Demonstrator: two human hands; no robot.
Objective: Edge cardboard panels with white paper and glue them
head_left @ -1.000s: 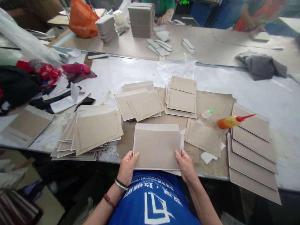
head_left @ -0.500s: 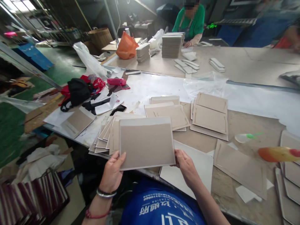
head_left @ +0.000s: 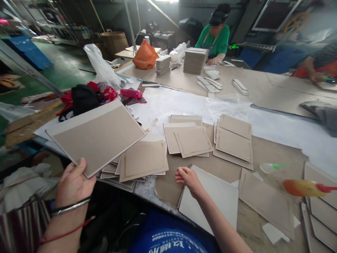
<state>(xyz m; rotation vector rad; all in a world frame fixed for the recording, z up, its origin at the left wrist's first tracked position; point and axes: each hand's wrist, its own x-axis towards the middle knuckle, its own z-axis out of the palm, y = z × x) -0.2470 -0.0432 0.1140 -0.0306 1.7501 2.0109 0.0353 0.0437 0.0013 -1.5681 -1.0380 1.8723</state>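
Observation:
My left hand (head_left: 72, 182) grips the near corner of a grey cardboard panel with a pale strip along its far edge (head_left: 97, 135), held up over the left end of the table. Below it lies a fanned pile of similar panels (head_left: 143, 160). My right hand (head_left: 187, 177) is curled at the near left corner of a white sheet (head_left: 213, 196) lying on the brown work board; I cannot see anything in its fingers.
More panels lie in stacks (head_left: 234, 140) mid-table. An orange glue bottle (head_left: 305, 188) lies at the right beside a small clear bottle (head_left: 268, 168). Bags and clutter (head_left: 84, 98) sit at the left. A person in green (head_left: 214, 40) works at the far table.
My right hand let go of the panel and dropped to the white sheet. My left hand swung the panel up and leftward. The view also turned left.

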